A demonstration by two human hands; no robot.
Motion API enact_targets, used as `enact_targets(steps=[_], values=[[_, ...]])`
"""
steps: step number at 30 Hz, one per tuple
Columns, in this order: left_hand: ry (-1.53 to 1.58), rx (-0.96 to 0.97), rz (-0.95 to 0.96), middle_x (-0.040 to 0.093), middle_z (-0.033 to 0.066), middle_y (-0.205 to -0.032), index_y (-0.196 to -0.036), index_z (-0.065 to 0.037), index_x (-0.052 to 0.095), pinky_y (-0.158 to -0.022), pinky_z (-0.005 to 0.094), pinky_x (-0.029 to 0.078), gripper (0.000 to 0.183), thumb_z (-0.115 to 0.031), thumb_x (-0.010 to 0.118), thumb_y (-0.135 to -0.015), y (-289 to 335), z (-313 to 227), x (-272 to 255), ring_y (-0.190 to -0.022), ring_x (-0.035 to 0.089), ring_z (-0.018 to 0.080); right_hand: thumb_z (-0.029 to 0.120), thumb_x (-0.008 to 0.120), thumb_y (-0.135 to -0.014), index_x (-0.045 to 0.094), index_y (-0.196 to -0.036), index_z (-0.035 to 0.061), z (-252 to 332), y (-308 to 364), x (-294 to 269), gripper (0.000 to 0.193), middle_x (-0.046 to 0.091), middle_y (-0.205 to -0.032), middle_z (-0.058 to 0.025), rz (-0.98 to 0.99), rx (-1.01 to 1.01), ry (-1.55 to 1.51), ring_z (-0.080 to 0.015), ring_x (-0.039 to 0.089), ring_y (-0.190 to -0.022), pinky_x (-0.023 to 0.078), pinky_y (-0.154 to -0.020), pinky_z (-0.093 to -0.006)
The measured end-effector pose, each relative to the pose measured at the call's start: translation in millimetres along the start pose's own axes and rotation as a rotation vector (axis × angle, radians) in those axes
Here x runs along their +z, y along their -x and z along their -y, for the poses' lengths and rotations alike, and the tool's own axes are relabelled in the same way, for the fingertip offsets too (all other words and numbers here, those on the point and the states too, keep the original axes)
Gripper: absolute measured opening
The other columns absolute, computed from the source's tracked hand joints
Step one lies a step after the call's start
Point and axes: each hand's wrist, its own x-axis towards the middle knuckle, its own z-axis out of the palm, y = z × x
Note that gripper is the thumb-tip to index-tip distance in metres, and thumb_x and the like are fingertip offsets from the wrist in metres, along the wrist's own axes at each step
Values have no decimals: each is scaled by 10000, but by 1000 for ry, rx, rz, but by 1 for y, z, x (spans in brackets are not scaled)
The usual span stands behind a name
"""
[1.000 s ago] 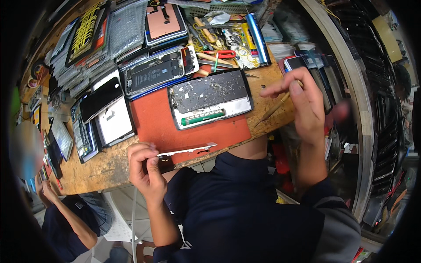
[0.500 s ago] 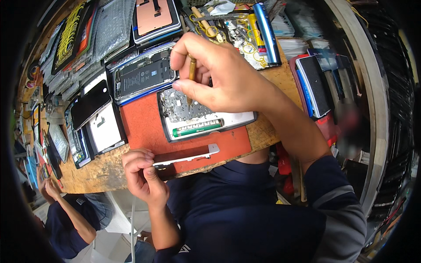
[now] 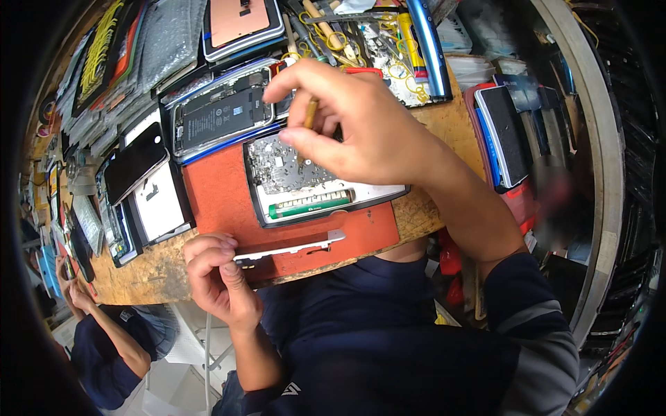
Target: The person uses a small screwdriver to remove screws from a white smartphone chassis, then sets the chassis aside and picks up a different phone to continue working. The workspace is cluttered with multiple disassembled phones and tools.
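My left hand (image 3: 222, 281) pinches one end of a thin white phone screen panel (image 3: 298, 247), held nearly edge-on over the front of the red mat (image 3: 215, 201). My right hand (image 3: 361, 128) grips a slim brass-coloured screwdriver (image 3: 311, 111), its index finger lifted off the handle. The driver points down at a shallow tray (image 3: 261, 220) scattered with small screws and metal bits (image 3: 274, 163). A green tube (image 3: 311, 203) lies along the tray's near side. Behind it rests an opened phone (image 3: 218, 119) with its black battery showing.
To the left lie a dark phone (image 3: 137, 166) and a white panel (image 3: 161, 201), with bubble-wrapped stacks (image 3: 170, 41) farther back. Pliers and other hand tools (image 3: 333, 35) and a blue cylinder (image 3: 424, 48) crowd the back. Another person's arm (image 3: 114, 333) shows at lower left.
The screen panel has tipped closer to edge-on, and my left hand has shifted slightly left. My right index finger has lifted, while the screwdriver stays over the tray.
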Motion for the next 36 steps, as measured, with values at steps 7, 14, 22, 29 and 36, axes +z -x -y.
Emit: enact_targets(steps=[7,14,22,29,36], values=[[-67,-64,-28,600,136,-1056,-956,23,691,-868,325,475,109,-73,646,-983,-14,-13,-1,-961,578,209,77,763,-967,568,-1153,-3,29,-17,-2,282,638,-782,-13,-134,268,-462,-67,642,-599,503,-507,-213],[117,-219,-52,618,78,-1052,-1064,18,683,-800,258,487,63,4,653,-1010,-27,-8,12,-909,587,120,69,783,-955,577,-1150,-1,52,-44,13,293,644,-739,-5,-35,196,-428,-46,614,-555,461,-466,-183],[57,-115,-70,635,94,-1071,-1083,23,688,-770,259,515,127,40,713,-959,-24,-1,15,-887,618,126,41,797,-938,573,-1157,6,40,-41,41,316,653,-753,-13,-81,121,-416,-48,620,-570,474,-482,-182],[71,-92,-87,658,101,-1036,-1050,18,691,-770,279,524,134,49,740,-929,-24,1,17,-884,639,151,-25,780,-927,542,-1199,-15,40,-32,44,362,668,-782,-35,-44,100,-417,-68,662,-646,538,-580,-206],[39,-25,-111,681,114,-992,-1009,9,691,-769,296,524,120,63,742,-915,-22,3,16,-877,647,178,-42,775,-924,529,-1220,-18,41,-26,42,386,681,-829,-59,-34,11,-357,-86,685,-692,572,-619,-227]])
